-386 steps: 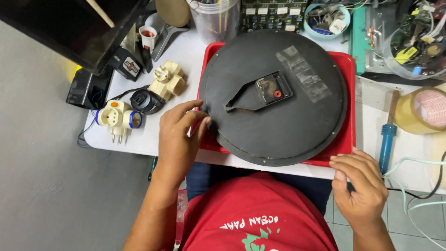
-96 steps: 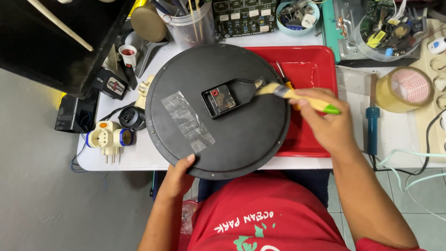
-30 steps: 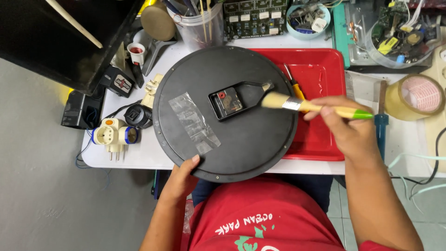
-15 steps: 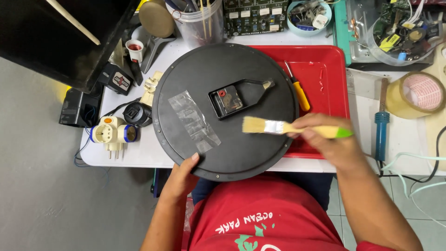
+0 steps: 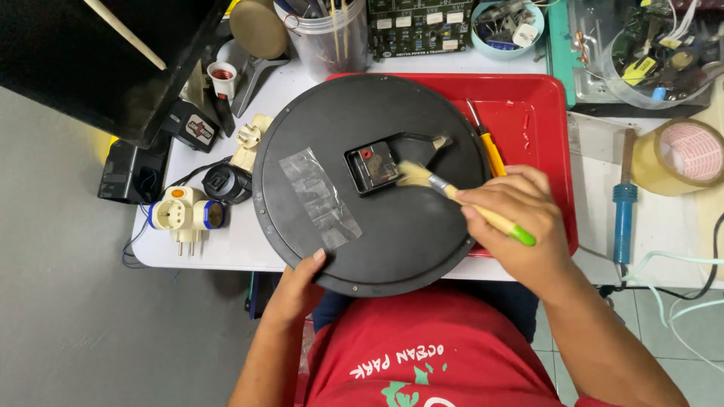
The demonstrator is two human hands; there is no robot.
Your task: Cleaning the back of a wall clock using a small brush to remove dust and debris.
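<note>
- Black and round, the clock back (image 5: 377,226) is lying face down, partly over the red tray (image 5: 539,105) on the white desk (image 5: 241,245), its near edge hanging past the desk towards the person
- Right hand (image 5: 516,222) is gripping the paintbrush (image 5: 460,200) by its pale handle, green tip pointing away from the clock
- Bristles are touching the small black clock movement (image 5: 372,166) at the centre
- Left hand (image 5: 298,283) is pinching the clock's near rim, thumb on top
- Clear tape strip (image 5: 320,200) is sitting left of the movement
- Yellow-handled screwdriver (image 5: 489,147) is lying in the tray beside the clock
- Blue screwdriver (image 5: 624,203) and tape roll (image 5: 679,154) are resting well off to the right
</note>
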